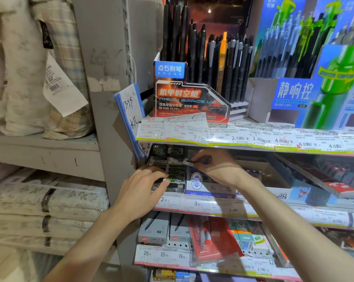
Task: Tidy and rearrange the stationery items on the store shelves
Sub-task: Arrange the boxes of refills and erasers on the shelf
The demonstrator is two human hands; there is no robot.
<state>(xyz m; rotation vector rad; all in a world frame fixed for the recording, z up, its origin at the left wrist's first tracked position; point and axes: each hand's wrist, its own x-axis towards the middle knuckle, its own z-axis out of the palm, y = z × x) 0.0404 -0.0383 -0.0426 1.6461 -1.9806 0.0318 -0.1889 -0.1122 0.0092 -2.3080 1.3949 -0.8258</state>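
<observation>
A black display box of small wrapped packs [172, 169] sits on the middle shelf under the price strip. My left hand [143, 190] rests on its front left, fingers fairly straight across the packs. My right hand [216, 167] reaches in from the right and pinches a small clear-wrapped pack [189, 161] just above the box. A blue-and-white box [200, 185] stands right beside the black one.
Above is a shelf with a black pen display [192, 98] and a blue-green pen display [314, 88]. A blue notepad [131, 115] hangs at the shelf's left end. Boxed pens [163, 228] and red packs lie below. Folded bedding [46, 210] fills the grey shelves at left.
</observation>
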